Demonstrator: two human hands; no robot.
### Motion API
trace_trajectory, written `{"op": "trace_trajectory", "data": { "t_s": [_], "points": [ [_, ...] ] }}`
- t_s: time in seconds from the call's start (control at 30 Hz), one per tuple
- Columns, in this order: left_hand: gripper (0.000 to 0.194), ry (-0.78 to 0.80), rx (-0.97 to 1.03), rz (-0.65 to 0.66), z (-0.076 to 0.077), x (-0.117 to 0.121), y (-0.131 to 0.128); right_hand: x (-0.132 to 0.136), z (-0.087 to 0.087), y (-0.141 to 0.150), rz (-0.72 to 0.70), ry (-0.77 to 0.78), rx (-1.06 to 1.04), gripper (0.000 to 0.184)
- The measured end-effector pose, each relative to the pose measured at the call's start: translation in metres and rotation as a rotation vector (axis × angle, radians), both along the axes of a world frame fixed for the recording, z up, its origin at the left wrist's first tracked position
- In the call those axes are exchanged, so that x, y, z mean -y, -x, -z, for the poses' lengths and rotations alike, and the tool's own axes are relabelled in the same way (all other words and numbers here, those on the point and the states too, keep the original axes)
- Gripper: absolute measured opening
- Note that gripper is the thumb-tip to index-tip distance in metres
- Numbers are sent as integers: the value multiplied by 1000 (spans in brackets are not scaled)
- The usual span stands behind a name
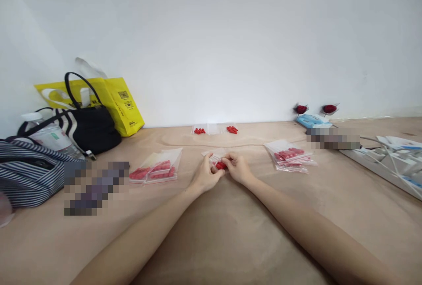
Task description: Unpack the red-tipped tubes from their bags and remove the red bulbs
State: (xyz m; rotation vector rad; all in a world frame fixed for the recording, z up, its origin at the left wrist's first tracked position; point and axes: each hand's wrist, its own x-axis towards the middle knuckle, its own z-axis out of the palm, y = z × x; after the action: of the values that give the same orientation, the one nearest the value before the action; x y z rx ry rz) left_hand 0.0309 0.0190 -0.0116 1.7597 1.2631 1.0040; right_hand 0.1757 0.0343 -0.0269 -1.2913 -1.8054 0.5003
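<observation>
In the middle of the table, both hands are closed at a small clear zip bag (pixel 215 152) with red pieces (pixel 220 165) at it. My left hand (pixel 205 176) grips its left side, thumb toward me and fingers at the far side. From the right, my right hand (pixel 238 168) has its fingers curled at the bag's edge, beside the red pieces. Whether those pieces lie wholly inside the bag is hard to see. Filled bags with red pieces lie in a left pile (pixel 158 170) and a right pile (pixel 290 156).
By the wall lie clear bags (pixel 216 129) with two clusters of red pieces. At left stand a striped bag (pixel 33 175), a black bag (pixel 95 129) and a yellow bag (pixel 127 105). At right are a blue tissue pack (pixel 313 121), dark red roses (pixel 329 109) and tangled white cables (pixel 395 166).
</observation>
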Motion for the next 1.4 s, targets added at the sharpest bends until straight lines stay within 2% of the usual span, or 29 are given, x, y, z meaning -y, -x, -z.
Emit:
{"op": "trace_trajectory", "data": {
  "t_s": [0.17, 0.27, 0.4, 0.5, 0.73, 0.9, 1.13, 1.27, 1.4],
  "points": [
    [29, -348, -349, -51, -17, -9, 25, 11, -6, -18, -179, -68, -1, 19],
    [30, -486, -455, 37, -16, -17, 30, 12, -4, -29, -178, -91, 18, 18],
    [38, -426, -553, 227, -9, -19, 30, 7, 2, -37, 43, -118, 19, 12],
    [34, -416, -586, 247, -8, -14, 31, 9, 3, -40, 131, -114, 41, 14],
    [26, -486, -560, 186, -12, 7, 39, 23, -8, -38, -177, -83, 109, 12],
    [29, -440, -522, 178, -13, 13, 40, 22, -16, -40, -426, 27, 100, 21],
    [31, -419, -556, 185, -14, 9, 39, 17, -8, -33, -335, 121, 10, 29],
    [33, -413, -561, 200, -12, 8, 39, 13, -2, -27, -304, 132, -10, 28],
    [34, -423, -556, 210, -11, 6, 40, 12, -4, -27, -312, 138, -13, 25]
  ]
}}
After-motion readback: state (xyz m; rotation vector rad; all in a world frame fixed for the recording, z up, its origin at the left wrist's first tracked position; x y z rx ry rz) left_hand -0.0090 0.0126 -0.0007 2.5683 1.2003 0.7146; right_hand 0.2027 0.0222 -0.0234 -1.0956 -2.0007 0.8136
